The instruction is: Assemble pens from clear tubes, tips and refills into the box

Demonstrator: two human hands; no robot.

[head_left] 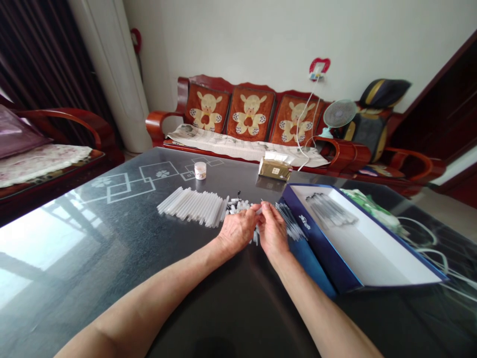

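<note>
My left hand point(238, 229) and my right hand point(273, 231) meet at the fingertips above the black glass table point(112, 258), and both pinch a thin white tube point(258, 211). Left of my hands lies a neat row of translucent plastic tubes point(192, 207). Small white and black pieces point(234, 204) are scattered just beyond my left fingers. Right of my right hand, thin tubes with dark bands point(289, 221) rest against the wall of a blue box lid point(319, 239). More of them point(330, 210) lie inside its white interior.
A small white lidded jar point(200, 170) and a brown paper packet point(275, 169) stand at the table's far side. A green and white bag point(368, 208) lies beyond the box. Behind the table are a wooden sofa point(238, 114), an electric fan point(340, 113) and a white cable point(307, 119).
</note>
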